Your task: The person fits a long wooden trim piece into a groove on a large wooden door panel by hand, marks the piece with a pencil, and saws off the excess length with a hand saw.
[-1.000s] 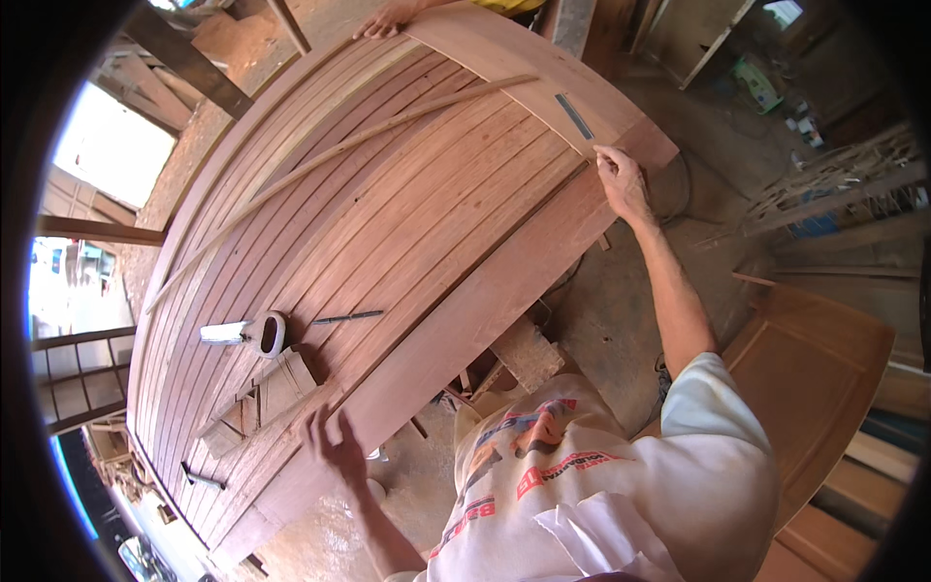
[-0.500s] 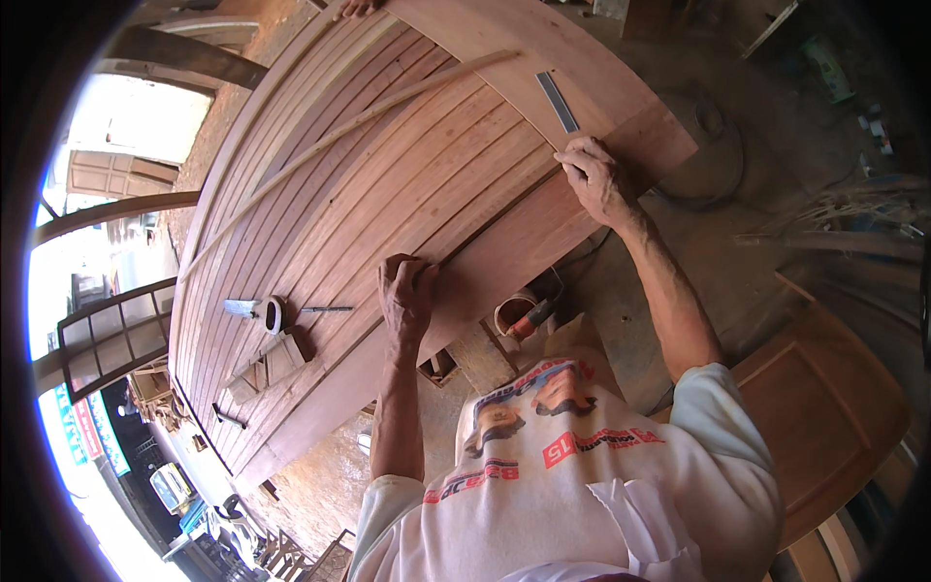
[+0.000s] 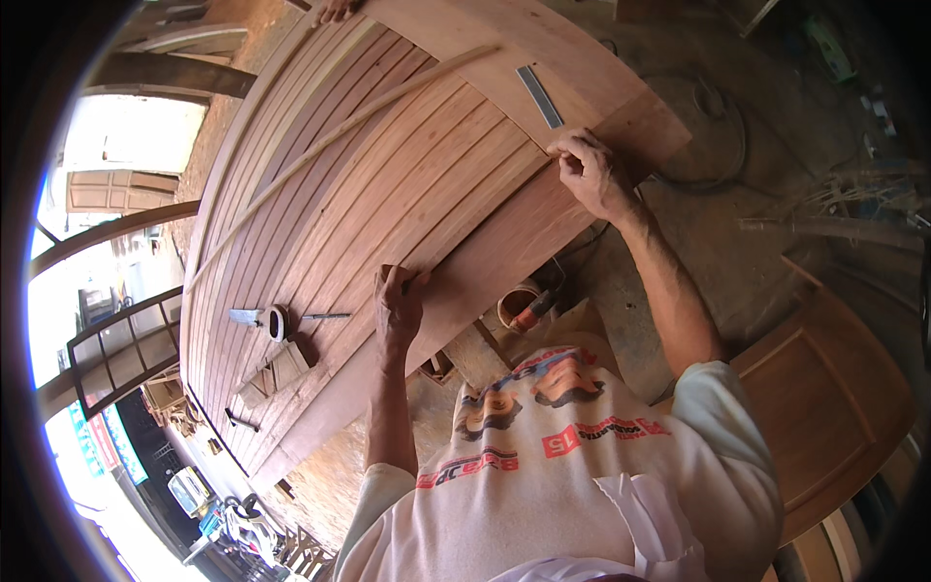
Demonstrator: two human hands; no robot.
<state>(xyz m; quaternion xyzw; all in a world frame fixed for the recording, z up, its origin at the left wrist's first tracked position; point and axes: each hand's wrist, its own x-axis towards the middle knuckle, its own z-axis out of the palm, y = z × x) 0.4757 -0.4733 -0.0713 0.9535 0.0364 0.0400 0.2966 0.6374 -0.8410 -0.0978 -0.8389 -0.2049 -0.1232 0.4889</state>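
Observation:
A wide panel of long wooden slats (image 3: 427, 160) lies in front of me, with a broad board across its far right end. My left hand (image 3: 396, 308) is closed at the near edge of the lowest slat, fingertips curled at a dark gap. At that slat's right end, my right hand (image 3: 592, 177) is closed, thumb and forefinger pinched on the corner; the exact grip is partly hidden. Beyond the gap runs a smooth near board (image 3: 485, 274). A flat metal ruler (image 3: 539, 97) lies on the cross board, just beyond my right hand.
Another person's hand (image 3: 337, 10) rests on the far edge. A thin wooden batten (image 3: 339, 145) crosses the slats. At left lie a bladed tool with a rounded handle (image 3: 278, 323), a wooden block (image 3: 274, 373) and a hammer (image 3: 240, 421). An orange-and-black power tool (image 3: 531, 312) sits below the panel.
The dark gap between the lowest slat and the near board looks wider. My left hand has shifted slightly and its fingers reach along the gap; my right hand stays at the slat's end.

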